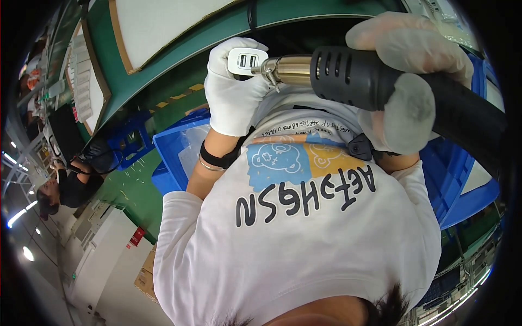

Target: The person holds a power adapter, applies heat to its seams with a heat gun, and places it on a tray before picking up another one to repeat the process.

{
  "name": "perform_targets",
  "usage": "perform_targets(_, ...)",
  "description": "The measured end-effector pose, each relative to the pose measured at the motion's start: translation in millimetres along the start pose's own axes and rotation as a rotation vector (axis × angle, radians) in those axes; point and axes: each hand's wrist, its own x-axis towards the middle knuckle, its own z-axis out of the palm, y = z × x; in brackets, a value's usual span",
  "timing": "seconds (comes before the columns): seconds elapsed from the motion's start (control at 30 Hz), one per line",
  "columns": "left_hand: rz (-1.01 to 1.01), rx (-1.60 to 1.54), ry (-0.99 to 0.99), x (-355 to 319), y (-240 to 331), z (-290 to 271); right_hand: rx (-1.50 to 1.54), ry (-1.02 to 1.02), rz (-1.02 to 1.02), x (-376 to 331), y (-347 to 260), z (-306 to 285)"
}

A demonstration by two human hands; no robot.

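My left hand [231, 95], in a white glove, is closed round a small white charger with two USB ports [246, 61], its port face showing. From the right, a black hot air gun [350, 79] reaches across with its metal nozzle. The nozzle tip lies at the charger's edge, close to my left fingers; whether it touches the charger I cannot tell. My right hand [406, 106], in a pale glove with grey-white fingertips, is wrapped round the gun's black body. A thin wire-like piece hangs at the nozzle's tip.
Ahead stands a green workbench [122, 81] bearing a white board with a brown edge [163, 24]. Blue bins flank me on the left [171, 155] and right [446, 176]. Farther left are a blue stool [130, 141] and a seated person in black [79, 182].
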Motion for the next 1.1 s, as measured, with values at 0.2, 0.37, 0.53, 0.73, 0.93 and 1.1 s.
perform_targets(0.2, -0.013, -0.035, 0.000, -1.9, -1.1, 2.2, 0.014, -0.037, -0.060, 21.3, -18.3, 7.4)
perform_targets(0.37, -0.112, -0.110, 0.052, -2.4, 1.0, 3.5, 0.118, -0.007, -0.072, 16.7, -10.4, 9.5)
perform_targets(0.53, -0.080, -0.107, 0.002, 1.0, 3.1, 2.8, 0.461, 0.226, -0.043, 11.5, -8.2, 31.1)
perform_targets(0.73, -0.110, -0.184, 0.031, -0.4, 5.0, 2.4, 0.011, -0.047, 0.017, 22.1, -23.0, 6.2)
perform_targets(0.93, -0.087, -0.104, 0.011, 1.6, 4.9, -1.5, 0.254, 0.245, -0.102, 22.2, -6.2, 18.6)
perform_targets(1.1, -0.167, -0.167, 0.015, 3.1, 7.6, -3.7, 0.473, 0.194, -0.087, 23.8, -6.3, 25.4)
